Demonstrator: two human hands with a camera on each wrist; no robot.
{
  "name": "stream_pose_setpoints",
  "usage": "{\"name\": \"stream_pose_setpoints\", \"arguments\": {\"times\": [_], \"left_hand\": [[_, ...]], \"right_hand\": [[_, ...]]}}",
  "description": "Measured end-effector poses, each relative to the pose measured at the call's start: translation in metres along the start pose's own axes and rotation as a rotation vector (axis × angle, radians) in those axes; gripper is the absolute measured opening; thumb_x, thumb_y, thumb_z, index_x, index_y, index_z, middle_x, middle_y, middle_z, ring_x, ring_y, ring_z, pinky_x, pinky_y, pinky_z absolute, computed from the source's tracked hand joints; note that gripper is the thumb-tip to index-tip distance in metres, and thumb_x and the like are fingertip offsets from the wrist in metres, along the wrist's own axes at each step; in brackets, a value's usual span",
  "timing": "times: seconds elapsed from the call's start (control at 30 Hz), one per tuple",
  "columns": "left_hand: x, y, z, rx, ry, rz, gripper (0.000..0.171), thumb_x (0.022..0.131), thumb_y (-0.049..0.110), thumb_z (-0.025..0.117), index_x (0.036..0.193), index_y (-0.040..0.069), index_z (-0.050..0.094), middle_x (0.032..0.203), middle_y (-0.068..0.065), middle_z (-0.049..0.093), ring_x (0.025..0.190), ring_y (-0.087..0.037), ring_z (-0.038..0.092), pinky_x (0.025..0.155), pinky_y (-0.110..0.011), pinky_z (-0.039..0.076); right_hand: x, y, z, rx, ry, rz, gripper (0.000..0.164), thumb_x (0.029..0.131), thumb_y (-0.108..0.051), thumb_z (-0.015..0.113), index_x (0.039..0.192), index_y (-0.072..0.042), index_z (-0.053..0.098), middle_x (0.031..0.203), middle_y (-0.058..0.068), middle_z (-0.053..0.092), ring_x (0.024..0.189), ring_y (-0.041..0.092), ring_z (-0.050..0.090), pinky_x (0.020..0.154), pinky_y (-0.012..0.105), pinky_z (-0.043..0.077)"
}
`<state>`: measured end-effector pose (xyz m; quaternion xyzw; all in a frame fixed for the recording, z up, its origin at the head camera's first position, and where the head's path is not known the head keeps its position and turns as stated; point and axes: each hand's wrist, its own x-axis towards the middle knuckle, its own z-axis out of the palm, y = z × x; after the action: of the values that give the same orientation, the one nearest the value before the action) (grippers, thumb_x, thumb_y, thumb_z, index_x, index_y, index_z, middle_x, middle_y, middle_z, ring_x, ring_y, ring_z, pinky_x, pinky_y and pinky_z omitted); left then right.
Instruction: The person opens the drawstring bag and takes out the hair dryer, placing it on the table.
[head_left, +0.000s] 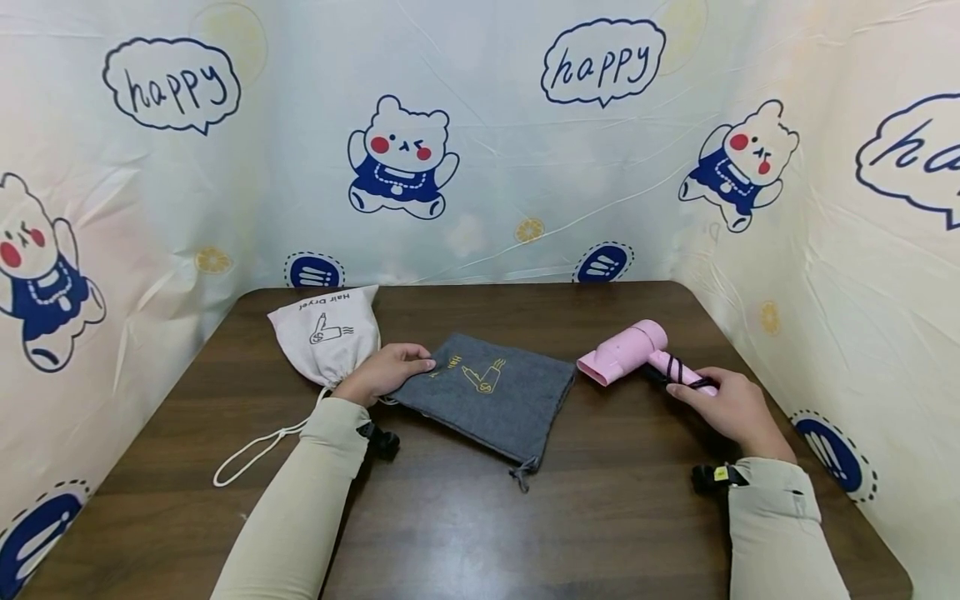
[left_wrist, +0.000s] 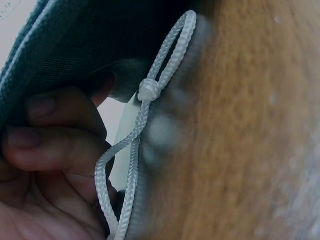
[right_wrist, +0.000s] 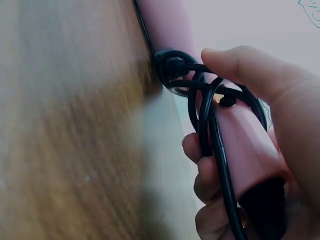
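In the head view, my left hand [head_left: 384, 372] pinches the left edge of a grey drawstring pouch [head_left: 525, 392] printed with a yellow hair dryer. In the left wrist view, its curled fingers [left_wrist: 65, 107] lie against the dark pouch cloth [left_wrist: 95, 35], beside a knotted white cord [left_wrist: 149, 90]. My right hand [head_left: 738, 408] grips the handle of a pink hair dryer [head_left: 626, 350], its nozzle toward the pouch. A black power cord [right_wrist: 202, 107] is looped about that handle. Behind my left wrist lies a white drawstring pouch [head_left: 330, 333] marked "Hair Dryer".
The brown wooden table [head_left: 465, 533] has a curtain [head_left: 495, 167] with cartoon bears along its back and sides. A white drawstring loop [head_left: 251, 454] trails from the white pouch onto the table at the left. The grey pouch's tied cord [head_left: 523, 475] points toward the front.
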<state>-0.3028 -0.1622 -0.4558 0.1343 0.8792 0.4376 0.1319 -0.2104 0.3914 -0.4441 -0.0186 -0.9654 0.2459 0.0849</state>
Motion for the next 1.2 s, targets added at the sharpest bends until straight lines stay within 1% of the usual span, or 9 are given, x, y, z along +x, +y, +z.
{"name": "stream_pose_setpoints", "arguments": {"times": [0.2, 0.47, 0.7, 0.8, 0.87, 0.93, 1.07, 1.13, 1.2], "left_hand": [[0.0, 0.001, -0.001, -0.006, 0.008, -0.016, 0.027, 0.105, 0.034, 0.061, 0.116, 0.012, 0.073, 0.13, -0.011, 0.065, 0.118, -0.028, 0.057, 0.096, -0.045, 0.044], [0.001, 0.001, 0.001, -0.022, 0.011, -0.021, 0.028, 0.106, 0.033, 0.061, 0.116, 0.011, 0.074, 0.13, -0.011, 0.065, 0.121, -0.029, 0.057, 0.099, -0.047, 0.044], [0.002, 0.0, 0.001, -0.012, 0.017, -0.045, 0.026, 0.105, 0.034, 0.062, 0.111, 0.012, 0.073, 0.114, -0.006, 0.067, 0.103, -0.023, 0.058, 0.09, -0.038, 0.044], [0.001, 0.002, -0.001, 0.004, -0.002, -0.048, 0.024, 0.105, 0.035, 0.062, 0.104, 0.013, 0.072, 0.106, -0.005, 0.065, 0.096, -0.022, 0.056, 0.085, -0.037, 0.043], [0.001, 0.005, -0.001, 0.03, -0.02, -0.05, 0.025, 0.104, 0.036, 0.062, 0.102, 0.011, 0.069, 0.106, -0.006, 0.065, 0.096, -0.023, 0.056, 0.086, -0.038, 0.043], [0.001, 0.008, 0.0, 0.059, -0.036, -0.042, 0.027, 0.103, 0.035, 0.064, 0.106, 0.008, 0.068, 0.113, -0.01, 0.065, 0.101, -0.025, 0.057, 0.09, -0.041, 0.044], [0.0, 0.017, 0.006, 0.157, -0.037, -0.025, 0.048, 0.101, 0.035, 0.066, 0.132, -0.001, 0.061, 0.138, -0.02, 0.061, 0.124, -0.031, 0.057, 0.105, -0.049, 0.045], [-0.001, 0.022, 0.009, 0.21, -0.029, -0.029, 0.057, 0.101, 0.035, 0.066, 0.141, -0.003, 0.054, 0.141, -0.024, 0.058, 0.128, -0.035, 0.057, 0.106, -0.052, 0.045], [-0.003, 0.028, 0.013, 0.266, -0.009, -0.046, 0.059, 0.101, 0.036, 0.066, 0.143, -0.002, 0.051, 0.141, -0.024, 0.059, 0.128, -0.037, 0.058, 0.103, -0.053, 0.047]], "right_hand": [[0.003, 0.002, 0.003, 0.019, 0.011, 0.01, 0.065, 0.093, -0.057, 0.07, 0.126, -0.001, 0.068, 0.114, 0.023, 0.071, 0.093, 0.033, 0.063, 0.074, 0.036, 0.044], [0.006, 0.001, 0.01, 0.093, 0.038, 0.082, 0.05, 0.096, -0.031, 0.069, 0.131, 0.004, 0.062, 0.12, 0.027, 0.068, 0.101, 0.038, 0.063, 0.079, 0.039, 0.044], [0.01, -0.005, 0.019, 0.146, 0.083, 0.164, 0.048, 0.096, -0.03, 0.067, 0.13, 0.004, 0.063, 0.119, 0.026, 0.067, 0.1, 0.037, 0.062, 0.078, 0.038, 0.045], [0.013, -0.009, 0.022, 0.147, 0.105, 0.181, 0.048, 0.096, -0.03, 0.067, 0.13, 0.003, 0.063, 0.118, 0.025, 0.068, 0.1, 0.037, 0.062, 0.078, 0.039, 0.044], [0.016, -0.011, 0.024, 0.148, 0.116, 0.189, 0.049, 0.096, -0.03, 0.068, 0.13, 0.004, 0.064, 0.118, 0.026, 0.068, 0.1, 0.038, 0.062, 0.078, 0.039, 0.045], [0.02, -0.013, 0.025, 0.151, 0.126, 0.197, 0.049, 0.095, -0.031, 0.068, 0.129, 0.005, 0.064, 0.118, 0.026, 0.069, 0.101, 0.038, 0.062, 0.079, 0.04, 0.045], [0.029, -0.013, 0.025, 0.142, 0.138, 0.21, 0.05, 0.095, -0.031, 0.068, 0.128, 0.006, 0.065, 0.118, 0.027, 0.069, 0.102, 0.039, 0.062, 0.081, 0.043, 0.047], [0.033, -0.011, 0.023, 0.133, 0.135, 0.211, 0.05, 0.095, -0.031, 0.069, 0.128, 0.006, 0.065, 0.119, 0.028, 0.069, 0.102, 0.04, 0.062, 0.082, 0.046, 0.047], [0.037, -0.009, 0.021, 0.118, 0.127, 0.21, 0.051, 0.095, -0.031, 0.069, 0.128, 0.008, 0.065, 0.12, 0.029, 0.068, 0.103, 0.041, 0.061, 0.083, 0.048, 0.048]]}}
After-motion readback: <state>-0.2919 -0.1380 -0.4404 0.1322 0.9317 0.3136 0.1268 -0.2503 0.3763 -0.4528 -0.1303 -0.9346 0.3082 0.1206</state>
